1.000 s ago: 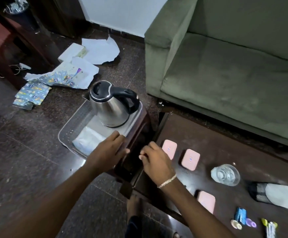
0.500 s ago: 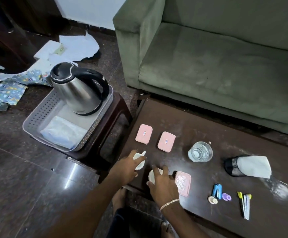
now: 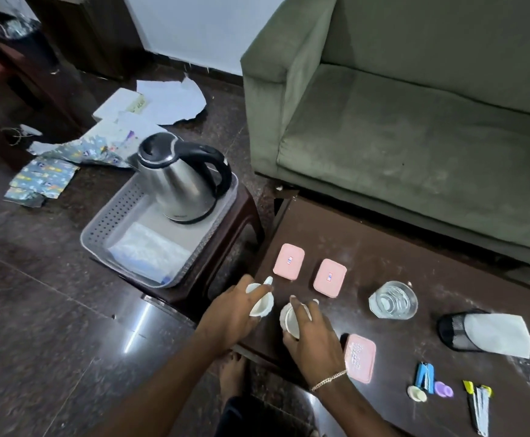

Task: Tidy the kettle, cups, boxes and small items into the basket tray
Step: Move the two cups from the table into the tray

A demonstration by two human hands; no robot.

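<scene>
At the table's near edge, the left hand (image 3: 230, 313) grips one small white cup (image 3: 261, 305) and the right hand (image 3: 312, 337) the other cup (image 3: 289, 320). They look like light, brittle ceramic, best pinched by the rim. Beyond, the kettle (image 3: 181, 181) stands in the basket tray (image 3: 112, 222).

Single head-worn wide-angle view, looking forward and steeply down from above the near edge of a dark brown wooden coffee table (image 3: 415, 247), close enough that both forearms enter from the bottom edge and the left hand (image 3: 230, 313) and right hand (image 3: 312, 339) lie in the lower centre. The view faces a green upholstered sofa (image 3: 415, 121) filling the upper right, with a grey perforated plastic basket tray (image 3: 99, 234) on a dark stool at left centre and the dark polished floor (image 3: 36, 310) beyond. Lines bow outward toward the frame margins.
</scene>
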